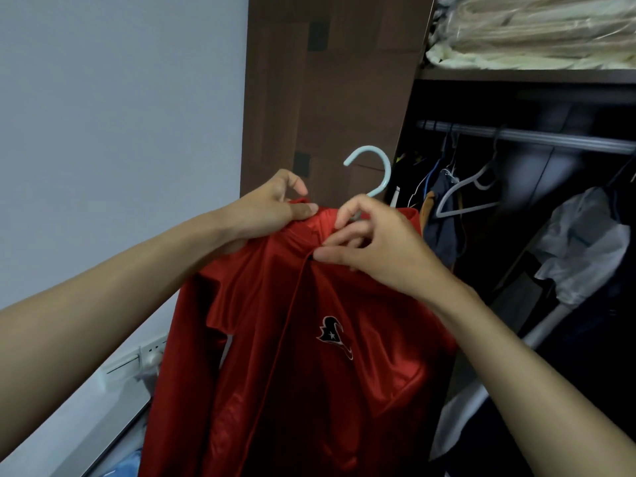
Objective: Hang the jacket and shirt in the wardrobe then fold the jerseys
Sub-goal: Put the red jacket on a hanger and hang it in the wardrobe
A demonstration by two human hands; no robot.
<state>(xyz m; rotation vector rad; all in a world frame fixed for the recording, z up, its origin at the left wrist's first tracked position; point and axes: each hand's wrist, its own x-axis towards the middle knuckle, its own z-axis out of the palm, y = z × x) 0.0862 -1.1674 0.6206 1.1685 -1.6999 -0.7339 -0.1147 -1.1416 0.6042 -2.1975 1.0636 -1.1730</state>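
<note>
A shiny red jacket (303,356) with a small dark crest on the chest hangs on a light blue hanger (375,166), held up in front of the open wardrobe. Only the hanger's hook shows above the collar. My left hand (272,208) grips the collar at its left side. My right hand (371,242) pinches the collar just below the hook, at the top of the front zip. The jacket's lower part drops out of view at the bottom. No shirt or jerseys are identifiable.
The wardrobe rail (537,136) runs at right with an empty white hanger (464,194) and dark clothes (444,218) on it. A shelf (516,75) above carries bagged pale bedding (537,32). The brown wardrobe door (327,80) stands behind the jacket; a white wall (113,115) is left.
</note>
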